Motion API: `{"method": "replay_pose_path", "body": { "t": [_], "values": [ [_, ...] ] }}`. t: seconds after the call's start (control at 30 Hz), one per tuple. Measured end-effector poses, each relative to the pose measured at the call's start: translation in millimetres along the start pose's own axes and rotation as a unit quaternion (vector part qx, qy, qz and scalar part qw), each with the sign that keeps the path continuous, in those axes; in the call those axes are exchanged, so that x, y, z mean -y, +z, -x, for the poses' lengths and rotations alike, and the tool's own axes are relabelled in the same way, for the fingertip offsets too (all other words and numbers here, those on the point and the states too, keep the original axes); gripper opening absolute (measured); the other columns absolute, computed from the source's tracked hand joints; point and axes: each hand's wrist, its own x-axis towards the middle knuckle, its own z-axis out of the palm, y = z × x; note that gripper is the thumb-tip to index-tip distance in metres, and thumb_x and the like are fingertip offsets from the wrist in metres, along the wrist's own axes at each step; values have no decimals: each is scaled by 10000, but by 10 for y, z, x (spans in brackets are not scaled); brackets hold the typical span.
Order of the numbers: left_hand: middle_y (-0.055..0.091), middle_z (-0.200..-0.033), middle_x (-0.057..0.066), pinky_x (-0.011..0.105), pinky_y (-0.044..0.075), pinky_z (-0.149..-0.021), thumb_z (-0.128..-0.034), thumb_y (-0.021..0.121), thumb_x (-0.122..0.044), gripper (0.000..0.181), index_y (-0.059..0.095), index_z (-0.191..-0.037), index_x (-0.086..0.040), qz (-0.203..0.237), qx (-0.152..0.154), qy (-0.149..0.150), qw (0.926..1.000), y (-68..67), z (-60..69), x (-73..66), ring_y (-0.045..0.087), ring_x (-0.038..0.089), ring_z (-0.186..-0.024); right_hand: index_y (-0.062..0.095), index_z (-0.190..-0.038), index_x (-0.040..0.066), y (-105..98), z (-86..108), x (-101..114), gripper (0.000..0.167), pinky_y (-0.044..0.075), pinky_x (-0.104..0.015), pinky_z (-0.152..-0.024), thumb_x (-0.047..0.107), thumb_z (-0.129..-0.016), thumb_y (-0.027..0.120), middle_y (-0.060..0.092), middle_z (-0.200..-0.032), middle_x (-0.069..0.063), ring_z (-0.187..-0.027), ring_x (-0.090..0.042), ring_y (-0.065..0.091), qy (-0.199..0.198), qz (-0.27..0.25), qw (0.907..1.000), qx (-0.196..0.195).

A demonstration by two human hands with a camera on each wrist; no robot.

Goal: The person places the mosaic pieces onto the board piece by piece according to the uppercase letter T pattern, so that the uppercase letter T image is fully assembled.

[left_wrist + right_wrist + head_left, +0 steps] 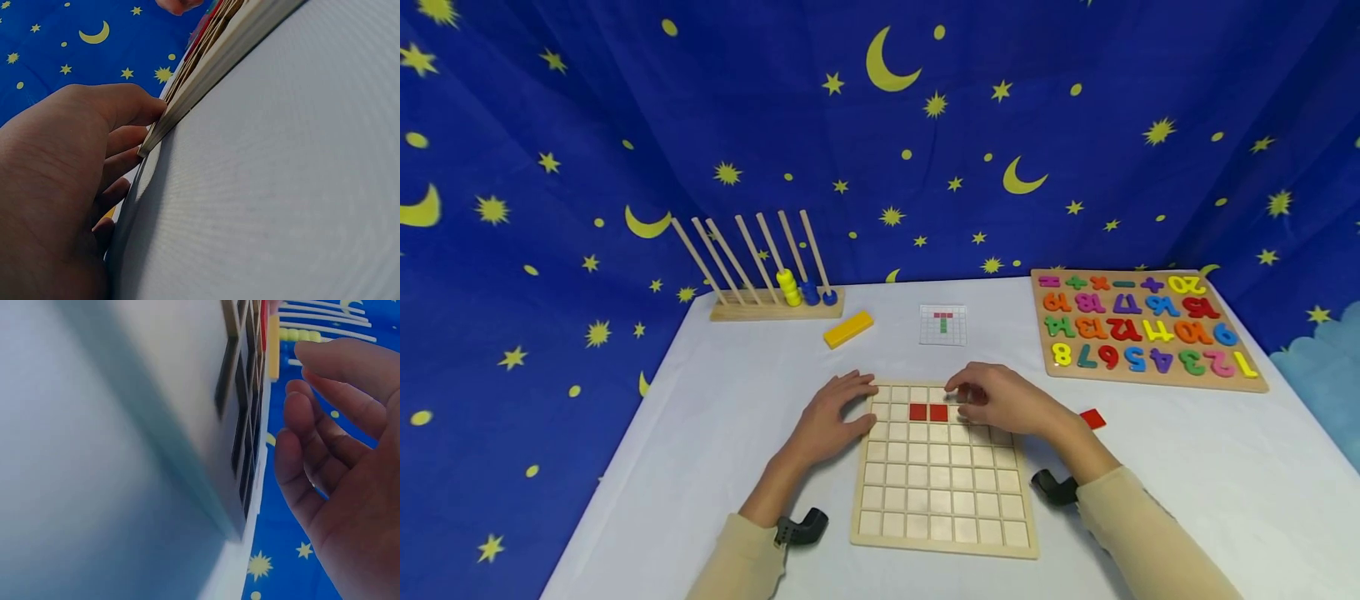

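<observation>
A wooden grid board (pixel 951 550) lies on the white table with two red squares, one (pixel 918 412) beside the other (pixel 938 412), in its second row from the top. My left hand (pixel 829 421) rests at the board's upper left corner; in the left wrist view the thumb and fingers of that hand (pixel 69 150) touch the board's edge (pixel 206 75). Over the board's upper right part is my right hand (pixel 1003 400), its fingers loosely bent. The right wrist view shows nothing between the fingers of this hand (pixel 344 425). Another red square (pixel 1093 418) lies right of the right forearm, partly hidden.
Behind the board lie a patterned card (pixel 943 337) and a yellow block (pixel 848 330). A wooden peg rack (pixel 745 312) with yellow and blue beads stands back left. At the back right is a number board (pixel 1157 382). A blue curtain (pixel 775 125) hangs behind the table.
</observation>
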Motion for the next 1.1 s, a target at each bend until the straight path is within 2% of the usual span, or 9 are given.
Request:
{"method": "replay_pose_path", "body": {
  "t": [0.33,0.7,1.1],
  "values": [
    [493,-1414,-53,309,140,-1171,-880,698,-324,447,614,-1292,-171,17,49,-95,9999,-10,-12,-8,321,134,-1372,675,-1115,131,-119,167,-70,276,523,-252,-673,168,-848,735,602,-897,105,-788,-95,552,80,84,9998,-154],
    [515,-1395,-24,357,172,-1170,-868,715,-292,432,630,-1265,-146,76,-73,21,9999,6,13,7,355,189,-1360,678,-1112,134,-182,400,-200,274,524,-258,-692,172,-849,742,615,-918,81,-807,-111,550,394,117,9989,-238],
    [507,-1402,-48,338,163,-1171,-869,710,-318,438,627,-1272,-169,43,-49,-21,10000,9,5,5,349,170,-1362,676,-1122,154,-269,719,-352,281,514,-249,-656,176,-851,746,595,-902,97,-784,-90,538,591,245,9972,-380]
  ]
}}
